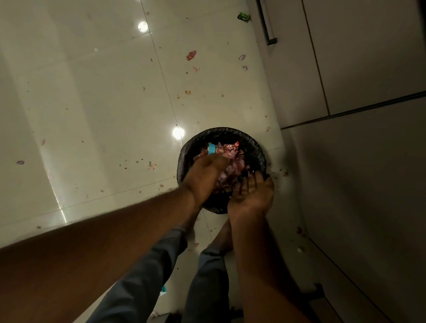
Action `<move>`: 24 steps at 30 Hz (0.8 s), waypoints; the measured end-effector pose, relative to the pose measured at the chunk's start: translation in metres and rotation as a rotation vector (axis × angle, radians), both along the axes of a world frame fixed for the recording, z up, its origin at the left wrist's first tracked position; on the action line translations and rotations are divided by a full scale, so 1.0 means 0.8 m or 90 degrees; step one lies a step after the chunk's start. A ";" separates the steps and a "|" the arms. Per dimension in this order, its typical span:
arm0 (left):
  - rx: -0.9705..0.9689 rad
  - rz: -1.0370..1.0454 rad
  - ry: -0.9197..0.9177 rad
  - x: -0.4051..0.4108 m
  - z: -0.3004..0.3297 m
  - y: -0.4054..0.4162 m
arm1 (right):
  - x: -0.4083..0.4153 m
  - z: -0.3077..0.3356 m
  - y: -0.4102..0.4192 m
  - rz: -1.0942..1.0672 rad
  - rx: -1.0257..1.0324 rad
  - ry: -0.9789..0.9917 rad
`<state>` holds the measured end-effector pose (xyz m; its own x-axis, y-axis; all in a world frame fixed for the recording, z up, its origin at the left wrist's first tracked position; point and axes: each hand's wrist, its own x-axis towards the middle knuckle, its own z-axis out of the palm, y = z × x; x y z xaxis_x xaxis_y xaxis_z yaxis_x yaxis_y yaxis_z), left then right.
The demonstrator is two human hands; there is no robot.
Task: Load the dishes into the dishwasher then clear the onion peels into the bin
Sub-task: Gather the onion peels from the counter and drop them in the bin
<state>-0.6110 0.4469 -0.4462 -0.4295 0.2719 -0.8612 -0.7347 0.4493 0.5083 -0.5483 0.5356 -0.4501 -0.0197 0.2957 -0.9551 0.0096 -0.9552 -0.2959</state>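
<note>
Loose onion peels (191,55) lie scattered over the floor (86,89) from nine to twelve o'clock. Your left hand (206,173) hangs flat over the bin (259,152), fingers relaxed, pointing toward one o'clock. The bin, lined in black, sits at centre, mouth up, peels heaped inside. Your right hand (253,194) cups upward at its five o'clock rim, gripping nothing.

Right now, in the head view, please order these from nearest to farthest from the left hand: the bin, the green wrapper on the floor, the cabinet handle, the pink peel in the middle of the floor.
1. bin: directly under the left hand.
2. pink peel: mid-floor, beyond the bin.
3. and 4. green wrapper and cabinet handle: side by side at the top, too close to rank.
</note>
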 end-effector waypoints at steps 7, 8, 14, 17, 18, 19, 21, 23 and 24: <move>-0.098 -0.440 0.161 0.022 -0.005 -0.018 | 0.006 0.001 -0.005 -0.092 0.004 0.085; -0.153 -0.460 0.188 0.017 -0.008 -0.023 | 0.009 0.008 -0.005 -0.087 0.001 0.100; -0.135 -0.449 0.186 0.012 0.018 -0.051 | 0.032 0.063 -0.013 -0.002 -0.031 0.094; -0.059 -0.426 0.182 0.015 0.071 -0.042 | 0.038 0.097 -0.018 0.043 -0.068 0.103; -0.059 -0.434 0.191 0.016 0.084 -0.038 | 0.039 0.109 -0.020 0.056 -0.077 0.102; -0.065 -0.445 0.207 0.016 0.100 -0.034 | 0.040 0.124 -0.022 0.069 -0.079 0.106; -0.084 -0.468 0.258 0.017 0.127 -0.034 | 0.044 0.161 -0.026 0.089 -0.074 0.126; -0.114 -0.501 0.324 0.014 0.153 -0.037 | 0.048 0.196 -0.030 0.109 -0.068 0.140; -0.122 -0.515 0.346 0.012 0.171 -0.037 | 0.051 0.220 -0.030 0.111 -0.064 0.150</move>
<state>-0.6017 0.4172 -0.3096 -0.5261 0.5343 -0.6616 0.1406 0.8219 0.5520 -0.5075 0.5112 -0.2737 -0.2868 0.1727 -0.9423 0.1185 -0.9697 -0.2137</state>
